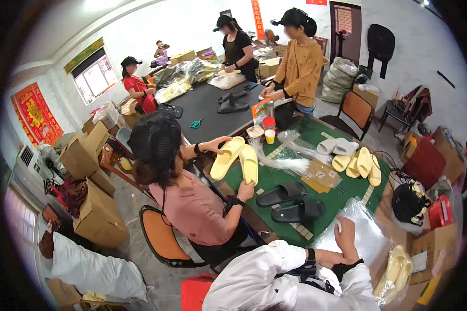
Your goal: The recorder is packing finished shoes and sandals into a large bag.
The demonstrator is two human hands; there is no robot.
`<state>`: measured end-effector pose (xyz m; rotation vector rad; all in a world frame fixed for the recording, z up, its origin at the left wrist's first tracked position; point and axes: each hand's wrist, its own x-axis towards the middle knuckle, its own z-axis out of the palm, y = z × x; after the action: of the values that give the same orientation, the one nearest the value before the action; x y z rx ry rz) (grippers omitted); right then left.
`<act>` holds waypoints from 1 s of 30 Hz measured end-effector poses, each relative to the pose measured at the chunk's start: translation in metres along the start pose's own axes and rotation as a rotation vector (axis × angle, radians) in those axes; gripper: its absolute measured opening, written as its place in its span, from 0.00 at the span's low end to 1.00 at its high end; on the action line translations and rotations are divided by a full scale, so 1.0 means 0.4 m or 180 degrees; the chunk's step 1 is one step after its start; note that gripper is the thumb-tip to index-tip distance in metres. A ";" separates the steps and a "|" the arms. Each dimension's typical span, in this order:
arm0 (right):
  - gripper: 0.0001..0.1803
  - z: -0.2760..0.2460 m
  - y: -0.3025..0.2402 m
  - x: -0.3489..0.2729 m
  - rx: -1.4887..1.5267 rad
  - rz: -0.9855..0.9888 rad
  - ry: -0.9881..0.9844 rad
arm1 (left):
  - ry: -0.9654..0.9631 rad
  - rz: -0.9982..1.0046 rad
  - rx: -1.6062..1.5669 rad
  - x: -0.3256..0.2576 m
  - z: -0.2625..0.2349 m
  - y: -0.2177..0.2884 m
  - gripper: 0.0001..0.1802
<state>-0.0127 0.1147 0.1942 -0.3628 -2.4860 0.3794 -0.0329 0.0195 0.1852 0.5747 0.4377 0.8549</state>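
Hands (346,239) touch one clear plastic bag (366,233) near two black slippers (290,203).

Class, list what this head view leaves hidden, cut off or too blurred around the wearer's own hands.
1. Right hand: not visible, seemingly tucked behind the left forearm's white sleeve.
2. Left hand on clear plastic bag: bag contents unreadable through glare.
3. Bagged yellow slippers: warped by the fisheye rim.

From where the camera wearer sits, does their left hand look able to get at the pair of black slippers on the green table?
Probably yes: the left hand rests on a clear plastic bag, and the black slippers lie close by with only bare green table between.
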 end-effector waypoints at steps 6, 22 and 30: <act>0.11 0.007 0.007 -0.049 0.1952 0.1508 -0.0481 | 0.0293 -0.0054 0.0968 -0.037 -0.057 0.019 0.25; 0.22 0.022 -0.156 -0.127 0.3242 0.2165 -0.2538 | 0.3148 0.1545 0.1260 0.000 -0.242 0.069 0.09; 0.28 0.035 -0.172 -0.136 0.4036 0.2086 -0.2824 | 0.3036 0.2064 0.5467 -0.032 -0.269 0.028 0.11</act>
<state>0.0102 0.0304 0.1792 -0.4826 -2.1356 2.6168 -0.1084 0.0469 0.1118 1.9502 2.0071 1.2065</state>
